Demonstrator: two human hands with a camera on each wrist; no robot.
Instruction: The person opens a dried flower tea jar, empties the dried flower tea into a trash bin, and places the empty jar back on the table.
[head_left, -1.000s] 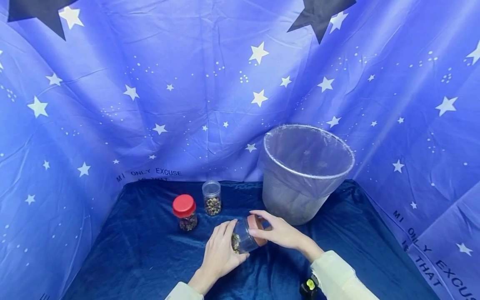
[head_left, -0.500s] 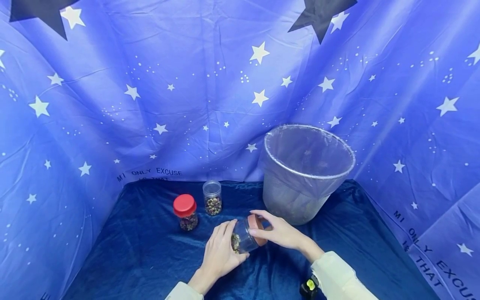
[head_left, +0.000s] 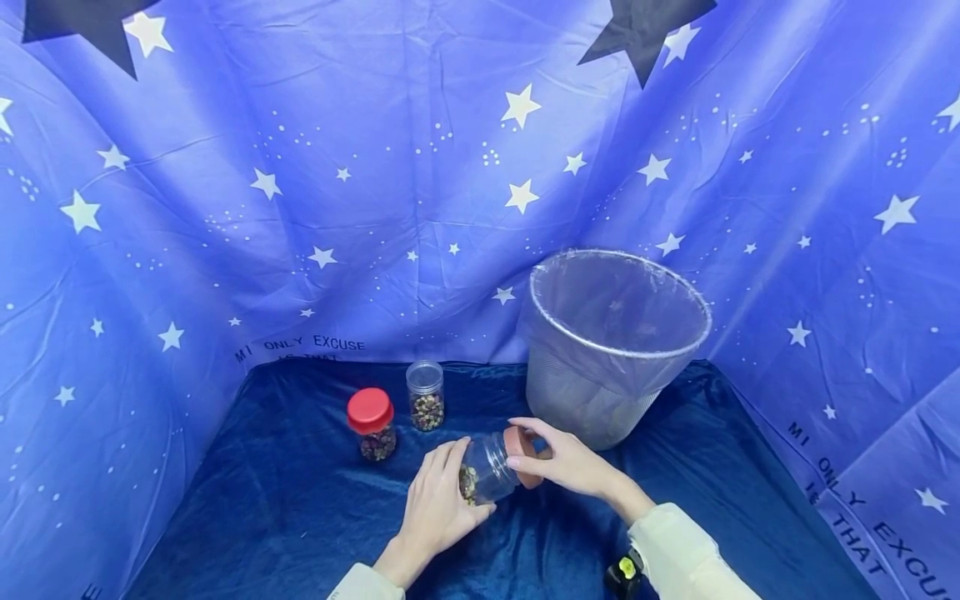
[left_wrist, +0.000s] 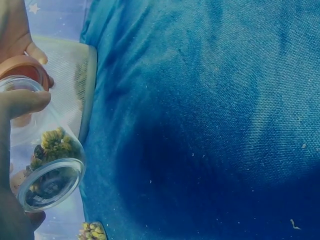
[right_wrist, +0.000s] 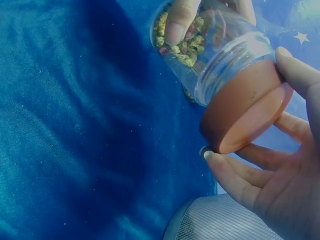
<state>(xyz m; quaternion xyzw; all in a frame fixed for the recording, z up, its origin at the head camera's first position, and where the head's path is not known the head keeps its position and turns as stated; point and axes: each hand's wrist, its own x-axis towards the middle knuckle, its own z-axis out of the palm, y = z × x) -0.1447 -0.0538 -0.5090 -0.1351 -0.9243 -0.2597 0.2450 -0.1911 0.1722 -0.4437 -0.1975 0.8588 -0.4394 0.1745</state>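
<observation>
My left hand [head_left: 438, 504] grips a clear jar [head_left: 487, 471] round its lower body, tilted with its mouth toward the right. Yellowish dried flower buds [right_wrist: 187, 50] lie in the jar's bottom end. With thumb and fingers, my right hand [head_left: 573, 462] holds the orange-brown lid [right_wrist: 245, 107] by its rim. The lid sits at the jar's mouth, and the glass threads show beside it; in the left wrist view its inside [left_wrist: 25, 72] faces the mouth at a slight angle.
A red-lidded jar [head_left: 370, 412] of dark dried pieces and a clear jar [head_left: 426, 400] of dried buds stand at the back left. Behind the right hand is a mesh wastebasket [head_left: 581, 396] with a clear liner. Dark blue cloth [head_left: 285, 517] covers the table.
The right hand has shifted slightly right with the lid, which has slid away from the jar body and uncovered more of the threads. The left hand keeps its grip on the jar.
</observation>
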